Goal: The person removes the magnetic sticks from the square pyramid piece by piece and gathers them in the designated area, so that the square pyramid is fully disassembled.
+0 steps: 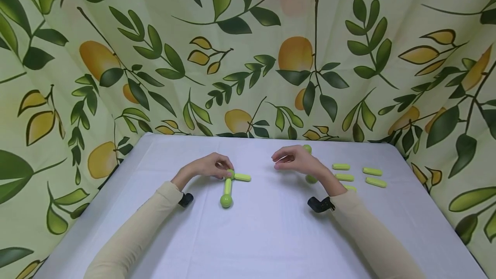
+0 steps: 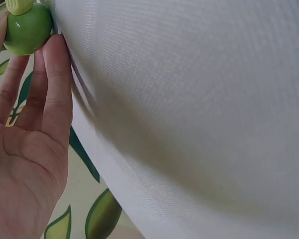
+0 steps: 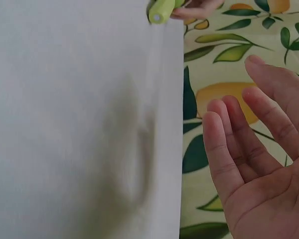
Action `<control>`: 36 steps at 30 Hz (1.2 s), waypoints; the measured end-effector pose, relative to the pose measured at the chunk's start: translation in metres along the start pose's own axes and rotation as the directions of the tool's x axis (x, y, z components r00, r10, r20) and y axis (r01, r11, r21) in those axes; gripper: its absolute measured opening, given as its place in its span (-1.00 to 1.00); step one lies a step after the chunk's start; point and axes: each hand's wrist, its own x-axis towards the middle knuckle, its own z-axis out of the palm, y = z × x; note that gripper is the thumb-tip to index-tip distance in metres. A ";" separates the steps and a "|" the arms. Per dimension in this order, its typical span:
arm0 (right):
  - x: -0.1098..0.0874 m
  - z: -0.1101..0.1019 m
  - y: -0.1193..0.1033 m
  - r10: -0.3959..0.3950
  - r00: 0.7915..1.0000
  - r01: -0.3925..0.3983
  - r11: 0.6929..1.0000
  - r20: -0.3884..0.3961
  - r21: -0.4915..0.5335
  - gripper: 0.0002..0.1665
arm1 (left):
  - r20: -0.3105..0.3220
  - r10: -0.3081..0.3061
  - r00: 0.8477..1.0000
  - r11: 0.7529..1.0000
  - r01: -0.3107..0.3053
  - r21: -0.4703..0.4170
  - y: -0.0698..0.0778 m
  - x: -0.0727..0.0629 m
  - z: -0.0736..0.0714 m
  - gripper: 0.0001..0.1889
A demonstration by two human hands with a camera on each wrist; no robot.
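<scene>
Rods point(image 1: 227, 187) and balls point(image 1: 226, 201) are making an L, left of centre on the white table point(image 1: 252, 236). Our left hand point(image 1: 209, 165) is pinching the corner ball point(image 2: 30, 35); one rod point(image 1: 243, 177) is pointing right, uncapped. Our right hand point(image 1: 296, 160) is hovering apart, relaxed and empty, with loose rods point(image 1: 375, 182) lying to its right. For a sound joint, we are favouring a firm brace on that ball and a straight push along the rod.

The white-clothed table point(image 1: 267, 236) bears loose light-green sticks point(image 1: 376, 182) and partly hidden green balls point(image 1: 311, 179) at right, a joined ball-and-stick piece point(image 1: 227, 187) further left.
</scene>
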 end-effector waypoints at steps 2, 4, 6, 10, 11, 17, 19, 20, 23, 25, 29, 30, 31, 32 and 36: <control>0.006 0.006 0.000 0.000 1.000 -0.001 1.000 0.011 0.019 -0.65 | 0.000 0.001 1.000 1.000 -0.001 0.011 0.000 0.001 0.000 -0.81; 0.012 0.012 0.001 0.005 1.000 -0.006 0.999 0.022 0.033 -0.63 | 0.000 0.004 1.000 1.000 -0.004 0.017 0.000 0.002 -0.001 -0.81; 0.018 0.019 0.004 0.014 0.999 -0.015 0.999 0.030 0.032 -0.62 | -0.001 0.001 1.000 1.000 -0.001 0.020 0.001 0.002 -0.001 -0.81; 0.029 0.033 0.006 0.022 0.999 -0.024 0.999 0.049 0.041 -0.61 | -0.004 -0.015 1.000 1.000 0.015 0.020 0.002 0.002 -0.001 -0.81; 0.031 0.037 0.006 0.023 0.998 -0.025 0.999 0.054 0.044 -0.61 | -0.004 -0.018 1.000 1.000 0.019 0.022 0.002 0.002 -0.001 -0.81; 0.041 0.057 0.005 0.017 0.998 -0.022 0.997 0.065 0.076 -0.62 | -0.001 -0.026 1.000 1.000 0.026 0.013 0.002 0.003 -0.001 -0.82; 0.044 0.062 0.005 0.006 0.998 -0.012 0.996 0.067 0.084 -0.62 | 0.002 -0.026 1.000 1.000 0.026 0.008 0.003 0.003 -0.001 -0.82; 0.045 0.064 0.005 0.000 0.998 -0.007 0.996 0.070 0.089 -0.62 | 0.002 -0.027 1.000 1.000 0.027 0.009 0.003 0.003 -0.001 -0.82; 0.049 0.071 0.005 -0.003 0.997 -0.005 0.995 0.083 0.101 -0.62 | 0.004 -0.031 0.999 0.999 0.031 0.009 0.004 0.002 -0.001 -0.82; 0.051 0.075 0.004 0.001 0.996 -0.012 0.993 0.091 0.114 -0.63 | 0.005 -0.035 0.999 0.999 0.035 0.011 0.004 0.001 -0.001 -0.81; 0.056 0.082 0.004 -0.008 0.994 -0.006 0.991 0.105 0.132 -0.64 | 0.006 -0.037 0.999 0.999 0.037 0.010 0.005 0.000 -0.001 -0.81; 0.057 0.084 0.004 -0.016 0.994 0.001 0.991 0.108 0.135 -0.64 | 0.007 -0.037 0.999 0.999 0.037 0.009 0.005 0.000 -0.001 -0.82; 0.058 0.085 0.004 -0.024 0.994 0.009 0.991 0.110 0.134 -0.64 | 0.007 -0.037 0.999 0.999 0.036 0.008 0.005 0.000 -0.001 -0.82; 0.059 0.086 0.005 -0.025 0.993 0.010 0.991 0.113 0.134 -0.65 | 0.007 -0.036 0.999 0.999 0.036 0.007 0.005 0.000 -0.001 -0.82; 0.062 0.090 0.007 -0.015 0.993 0.002 0.994 0.117 0.113 -0.68 | 0.008 -0.036 0.999 0.999 0.036 0.002 0.004 0.000 -0.001 -0.82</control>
